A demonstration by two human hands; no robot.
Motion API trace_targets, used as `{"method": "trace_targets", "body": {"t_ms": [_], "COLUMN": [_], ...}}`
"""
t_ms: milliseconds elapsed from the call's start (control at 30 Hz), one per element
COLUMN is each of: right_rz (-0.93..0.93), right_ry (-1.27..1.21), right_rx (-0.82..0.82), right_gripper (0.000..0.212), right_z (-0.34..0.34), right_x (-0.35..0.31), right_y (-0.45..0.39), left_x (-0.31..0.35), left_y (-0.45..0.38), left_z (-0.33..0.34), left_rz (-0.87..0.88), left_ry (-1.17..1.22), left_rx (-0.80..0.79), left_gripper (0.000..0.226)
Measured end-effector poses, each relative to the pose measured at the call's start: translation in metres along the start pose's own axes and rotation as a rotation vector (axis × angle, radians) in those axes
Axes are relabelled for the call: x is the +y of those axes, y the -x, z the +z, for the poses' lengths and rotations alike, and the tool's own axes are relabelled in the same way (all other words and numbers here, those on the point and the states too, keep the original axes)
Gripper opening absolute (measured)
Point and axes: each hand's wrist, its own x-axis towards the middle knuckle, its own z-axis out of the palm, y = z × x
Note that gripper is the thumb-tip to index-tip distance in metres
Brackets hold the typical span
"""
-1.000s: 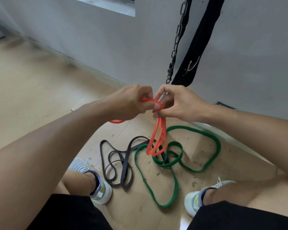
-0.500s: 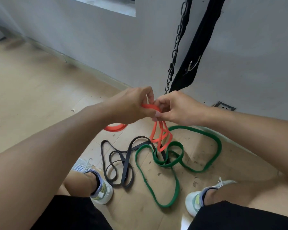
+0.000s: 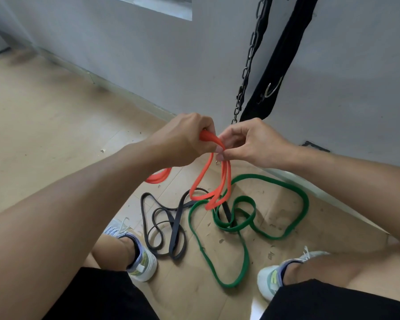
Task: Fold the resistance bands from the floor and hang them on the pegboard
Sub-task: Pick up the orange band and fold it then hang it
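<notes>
An orange resistance band (image 3: 222, 181) hangs in several loops between my two hands above the floor. My left hand (image 3: 183, 142) is closed around its gathered top, and one orange loop pokes out below that wrist. My right hand (image 3: 247, 142) pinches the strands right beside the left. On the wooden floor below lie a green band (image 3: 245, 250) in wide curls and a black band (image 3: 171, 232) in a tangle to its left. No pegboard is in view.
A grey wall (image 3: 148, 54) rises close ahead. A dark chain (image 3: 247, 65) and a black strap with a metal hook (image 3: 270, 88) hang against it. My two shoes (image 3: 139, 255) flank the bands, and small debris specks the floor.
The orange loops have spread wider and hang lower. My right hand has shifted its pinch on the strands while the left keeps its hold.
</notes>
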Motion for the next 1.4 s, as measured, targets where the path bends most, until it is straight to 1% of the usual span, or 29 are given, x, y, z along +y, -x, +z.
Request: {"method": "trace_targets", "body": {"t_ms": [233, 367, 567, 700, 867, 1100, 1200, 1300, 1400], "right_rz": [0.017, -0.013, -0.016, -0.019, -0.039, -0.053, -0.058, -0.055, -0.06], "right_ry": [0.106, 0.131, 0.188, 0.182, 0.164, 0.153, 0.154, 0.154, 0.171], "right_rx": [0.036, 0.056, 0.052, 0.069, 0.052, 0.024, 0.022, 0.02, 0.032], "right_gripper": [0.017, 0.011, 0.014, 0.009, 0.004, 0.007, 0.005, 0.009, 0.007], "right_z": [0.006, 0.005, -0.003, -0.007, -0.006, -0.006, -0.005, -0.003, -0.001], "right_x": [0.008, 0.011, 0.013, 0.015, 0.019, 0.022, 0.022, 0.021, 0.02], "right_y": [-0.003, -0.004, -0.004, -0.003, -0.005, -0.008, -0.008, -0.007, -0.006], "left_x": [0.001, 0.001, 0.003, 0.005, 0.007, 0.005, 0.004, 0.003, 0.003], "left_y": [0.001, 0.001, 0.001, 0.001, 0.001, 0.0, 0.0, -0.001, -0.001], "left_z": [-0.002, -0.002, -0.003, -0.002, -0.004, -0.003, -0.003, -0.002, -0.001], "left_rz": [-0.023, -0.054, -0.085, -0.076, -0.064, -0.057, -0.046, -0.036, -0.03], "left_ry": [0.029, 0.023, 0.015, 0.003, 0.011, 0.006, 0.012, 0.025, 0.034], "left_rx": [0.082, 0.131, 0.125, 0.121, 0.114, 0.131, 0.142, 0.155, 0.174], "left_gripper": [0.022, 0.029, 0.033, 0.033, 0.031, 0.029, 0.029, 0.03, 0.032]}}
